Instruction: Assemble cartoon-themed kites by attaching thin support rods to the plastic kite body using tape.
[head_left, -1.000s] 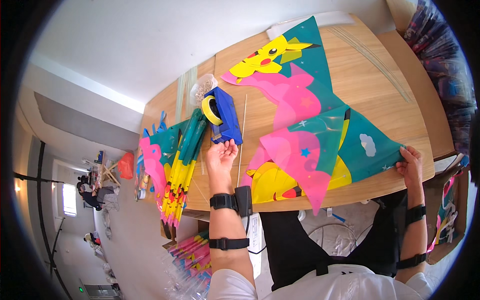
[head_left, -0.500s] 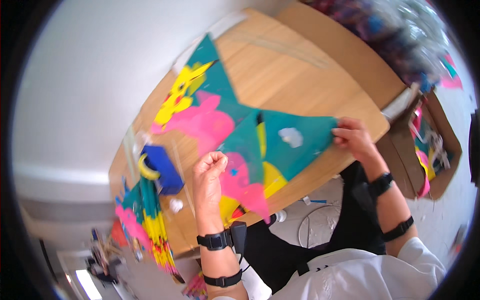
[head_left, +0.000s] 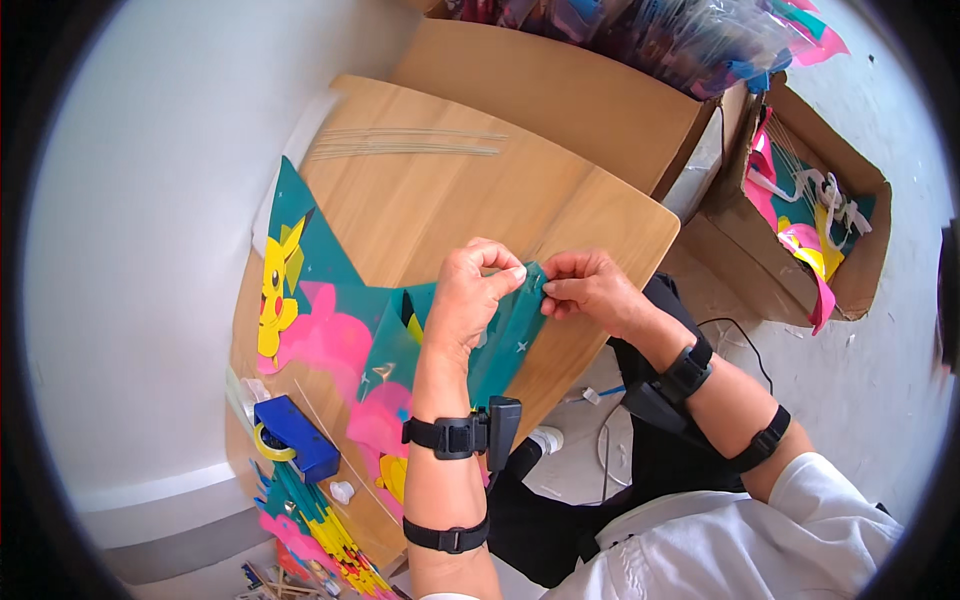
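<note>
A kite sheet (head_left: 318, 245) of thin teal fabric, printed with a yellow cartoon figure and pink shapes, lies across the wooden table (head_left: 430, 220). Its right part is bunched up under my hands. With thumb and fingers pinched, my left hand (head_left: 470, 298) is at the raised edge of the sheet. My right hand (head_left: 592, 292) grips the sheet's right tip between thumb and forefinger, close beside the left fingertips. Part of the print is hidden behind my left forearm.
Thin rods (head_left: 405, 143) lie on the table's far side. A blue tape dispenser (head_left: 312, 440) stands near left, by a white crumpled piece (head_left: 342, 492) and a stack of similar kite sheets (head_left: 325, 535). Cardboard boxes (head_left: 560, 85) stand beyond; an open box (head_left: 735, 245) at right holds more sheets.
My hands were apart, with the right tip stretched out; now they are together and the sheet is gathered between them. The left hand has come to the right tip. The whole view has shifted.
</note>
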